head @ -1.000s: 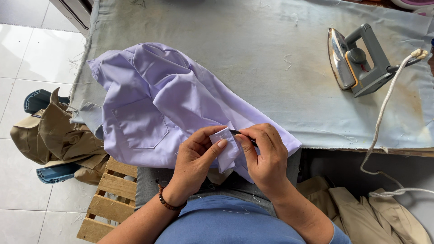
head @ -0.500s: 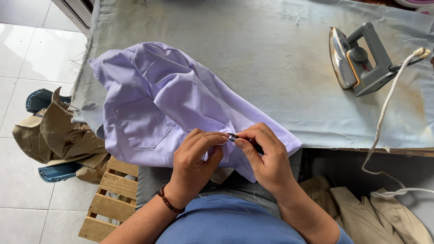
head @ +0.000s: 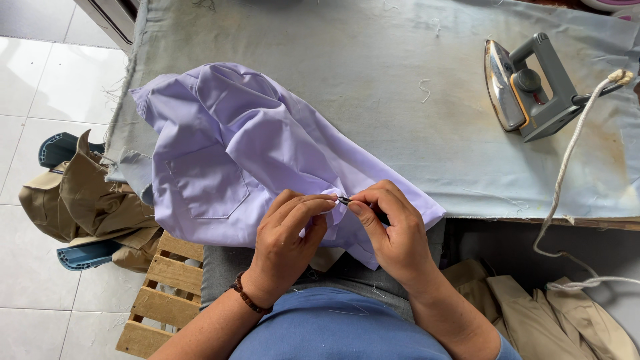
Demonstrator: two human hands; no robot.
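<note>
A lilac shirt [head: 227,153] with a chest pocket lies crumpled on the cloth-covered ironing table [head: 373,73], its lower edge hanging over the near side. My left hand [head: 288,240] pinches a fold of the shirt's edge between thumb and fingers. My right hand [head: 393,233] holds a small dark thread snipper [head: 345,199], its tip touching the fabric right beside my left fingertips. A bead bracelet circles my left wrist.
A grey iron [head: 530,87] rests on its side at the table's right end, its white cord [head: 567,173] trailing off the edge. Khaki garments [head: 87,200] are heaped on the floor at left; more khaki cloth [head: 553,313] lies at lower right. A wooden pallet [head: 163,287] sits below.
My two hands have closed together, the left fingers curling tighter over the fabric fold. The snipper tip now meets the cloth at my left fingertips.
</note>
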